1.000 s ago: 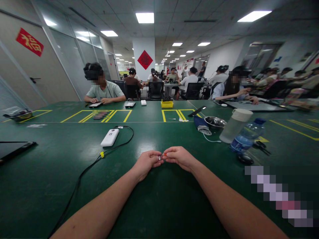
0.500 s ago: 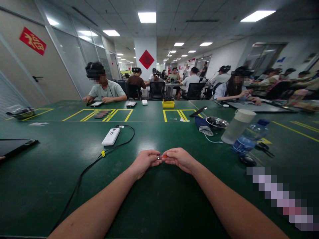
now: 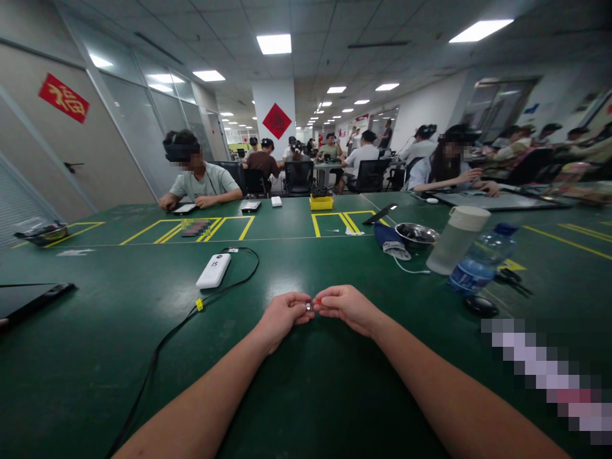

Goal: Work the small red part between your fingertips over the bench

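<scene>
My left hand (image 3: 285,319) is closed in a pinch on a small shiny metal piece (image 3: 308,306), too small to name by kind. Facing it, my right hand (image 3: 345,307) pinches a small orange-red piece (image 3: 319,302) between thumb and fingers. The fingertips almost meet, just above the green table (image 3: 282,395). Most of both pieces is hidden by the fingers, and I cannot tell whether they touch each other.
Left of my hands lies a white power bank (image 3: 213,271) with a black cable (image 3: 157,354). A water bottle (image 3: 482,258), a frosted cup (image 3: 456,242), a black mouse (image 3: 480,306) and a metal bowl (image 3: 417,234) stand to the right. Two people sit across the table.
The view has shifted slightly. Both hands keep their pinches, and the metal piece in my left fingers appears turned a little.
</scene>
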